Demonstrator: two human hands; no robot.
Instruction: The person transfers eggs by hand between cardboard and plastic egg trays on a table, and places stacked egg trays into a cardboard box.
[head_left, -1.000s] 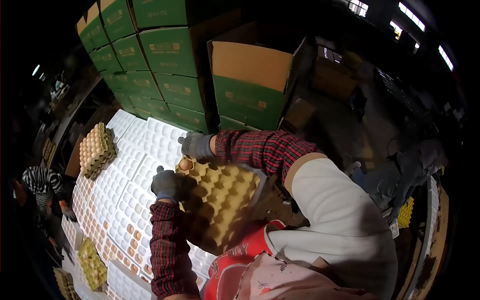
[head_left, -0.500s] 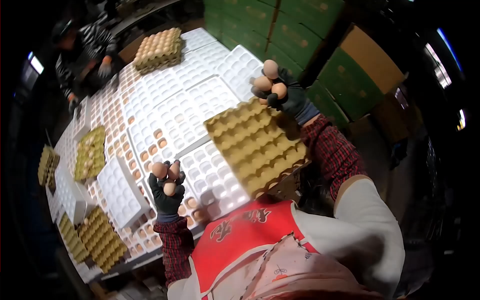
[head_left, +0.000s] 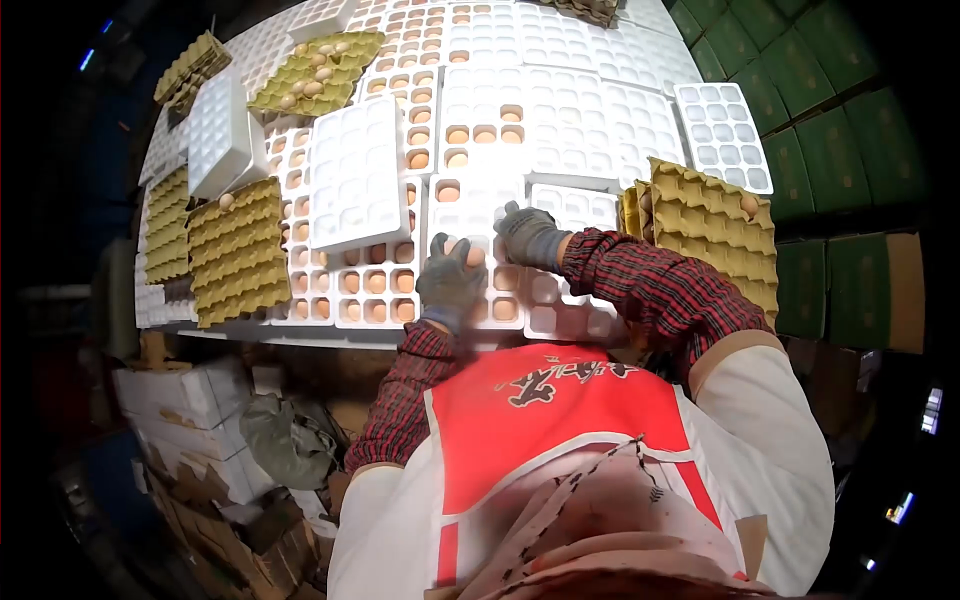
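Note:
Over a white foam egg tray [head_left: 450, 213] at the table's front, both hands work in dark grey gloves. My left hand [head_left: 445, 280] is closed around an egg [head_left: 474, 257], which shows between its thumb and fingers just above the cells. Close beside it on the right, my right hand [head_left: 530, 238] is low over the same tray with its fingers curled down; what they hold is hidden. Eggs [head_left: 505, 308] sit in cells in front of the hands, and another egg [head_left: 447, 190] sits in a cell behind them.
A yellow pulp tray [head_left: 715, 235] with one egg on it stands at the right. To the left are a tilted white foam tray [head_left: 355, 175] and pulp trays [head_left: 238, 250]. Green cartons [head_left: 820, 150] are stacked along the right, and white boxes [head_left: 190, 400] sit below the table edge.
Both hands, raised with several eggs each before, have come down together onto the foam tray. The view has turned, and the pulp tray by my right arm now appears farther right.

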